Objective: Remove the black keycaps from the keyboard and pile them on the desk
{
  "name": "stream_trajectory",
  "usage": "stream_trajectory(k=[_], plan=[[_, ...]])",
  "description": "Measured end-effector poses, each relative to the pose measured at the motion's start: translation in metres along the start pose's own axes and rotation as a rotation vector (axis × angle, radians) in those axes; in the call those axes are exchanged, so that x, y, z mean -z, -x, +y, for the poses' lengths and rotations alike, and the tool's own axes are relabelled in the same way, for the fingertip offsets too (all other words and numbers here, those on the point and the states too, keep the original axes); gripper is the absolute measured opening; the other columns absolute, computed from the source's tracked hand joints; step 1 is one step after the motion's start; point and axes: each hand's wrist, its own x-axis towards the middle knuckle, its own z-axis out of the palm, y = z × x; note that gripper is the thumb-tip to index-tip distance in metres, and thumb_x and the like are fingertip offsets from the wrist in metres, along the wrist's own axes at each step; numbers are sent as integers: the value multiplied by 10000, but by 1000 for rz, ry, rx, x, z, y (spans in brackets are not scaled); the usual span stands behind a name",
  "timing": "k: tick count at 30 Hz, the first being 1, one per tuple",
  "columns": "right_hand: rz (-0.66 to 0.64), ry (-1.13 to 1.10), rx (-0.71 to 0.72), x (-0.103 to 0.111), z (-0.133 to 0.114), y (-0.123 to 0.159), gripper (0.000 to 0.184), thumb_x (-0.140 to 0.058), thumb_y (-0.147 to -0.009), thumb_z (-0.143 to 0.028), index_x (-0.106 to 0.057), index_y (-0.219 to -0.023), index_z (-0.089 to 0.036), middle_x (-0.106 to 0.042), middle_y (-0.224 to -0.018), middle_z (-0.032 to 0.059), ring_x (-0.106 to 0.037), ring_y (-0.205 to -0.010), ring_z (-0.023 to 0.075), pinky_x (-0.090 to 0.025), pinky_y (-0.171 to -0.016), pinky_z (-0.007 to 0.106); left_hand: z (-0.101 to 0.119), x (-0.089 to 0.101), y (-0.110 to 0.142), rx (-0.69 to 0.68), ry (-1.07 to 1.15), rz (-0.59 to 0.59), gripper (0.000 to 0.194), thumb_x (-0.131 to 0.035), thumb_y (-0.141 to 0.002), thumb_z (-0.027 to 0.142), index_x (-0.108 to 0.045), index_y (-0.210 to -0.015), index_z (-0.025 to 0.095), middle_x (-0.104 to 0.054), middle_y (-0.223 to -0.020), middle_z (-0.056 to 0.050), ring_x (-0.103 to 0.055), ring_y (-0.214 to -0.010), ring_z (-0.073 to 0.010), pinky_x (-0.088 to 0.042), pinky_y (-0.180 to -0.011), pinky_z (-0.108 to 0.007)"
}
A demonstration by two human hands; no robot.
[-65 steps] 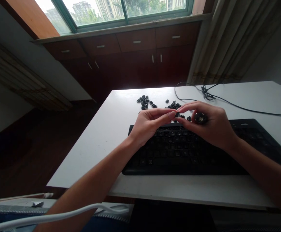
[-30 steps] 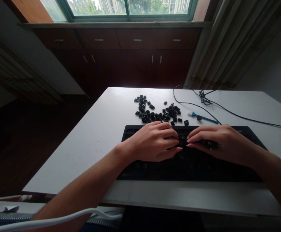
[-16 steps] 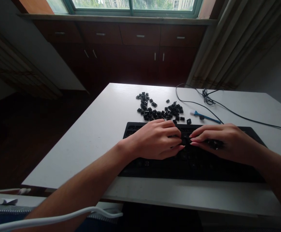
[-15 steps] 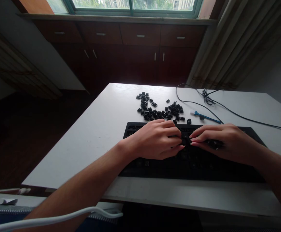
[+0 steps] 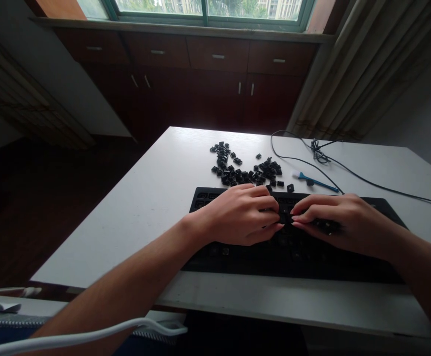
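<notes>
A black keyboard (image 5: 252, 259) lies along the near side of the white table, with some key places bare of caps. My left hand (image 5: 239, 215) rests over its middle, fingers curled down and bunched; whatever they pinch is hidden. Facing it, my right hand (image 5: 343, 220) has thumb and fingers drawn together at a small black keycap (image 5: 286, 217) between the two hands, just over the keys. Dark keys show under the right palm. Behind the keyboard lies a loose heap of black keycaps (image 5: 267, 169).
A blue-handled brush (image 5: 319, 182) lies behind the right hand, a single keycap (image 5: 290, 188) to its left. The keyboard's black cable (image 5: 321, 153) loops across the back right of the table (image 5: 126, 217). A white cord (image 5: 89, 336) crosses the near left corner.
Both hands stay at nearly the same spot on the keyboard; the right fingers shift very slightly. The whole view has moved a little.
</notes>
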Motion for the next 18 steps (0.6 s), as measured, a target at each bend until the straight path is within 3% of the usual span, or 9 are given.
stream_trajectory(k=[6,10,12,14,16,18], plan=[[-18,-16,-30,0,-1,0,50,-659,-889,-244,-696,-923,-242,-714,-1070,21,-689,-764,144,-554,-684,274,0,0,0,2,3,-8,250,-532,-976,297,-748,-901,193,-739,-1013,-59,-646,-901,-191,-534,-779,-333],[49,-81,-109,1,-4,0,140,-705,-861,-282,-681,-994,-249,-712,-1005,31,-673,-811,176,-537,-709,297,-1,0,-1,4,11,-11,267,-521,-982,297,-749,-898,188,-740,-1018,-55,-643,-893,-188,-535,-776,-330],[154,-148,-174,3,-6,0,118,-742,-830,-274,-662,-908,-235,-681,-847,15,-619,-696,158,-498,-626,290,-1,0,0,4,20,-3,259,-527,-979,292,-748,-897,184,-740,-1007,-51,-645,-891,-185,-535,-772,-327],[349,-316,-219,6,-10,-1,189,-744,-824,-251,-583,-730,-218,-571,-661,-15,-515,-570,132,-421,-528,285,-1,-1,0,12,31,16,248,-534,-975,285,-746,-894,186,-742,-983,-46,-647,-882,-179,-535,-763,-321],[575,-600,-234,10,-16,-5,330,-689,-866,-257,-483,-613,-206,-443,-553,-32,-426,-504,115,-347,-472,282,-2,-2,0,42,39,49,238,-536,-974,279,-742,-894,190,-745,-962,-42,-646,-870,-173,-535,-757,-319],[709,-914,-243,12,-25,-13,425,-610,-912,-277,-409,-546,-199,-345,-491,-40,-358,-445,99,-285,-427,277,-3,-2,0,96,61,101,227,-542,-971,273,-739,-892,191,-748,-946,-42,-647,-853,-168,-536,-749,-317]])
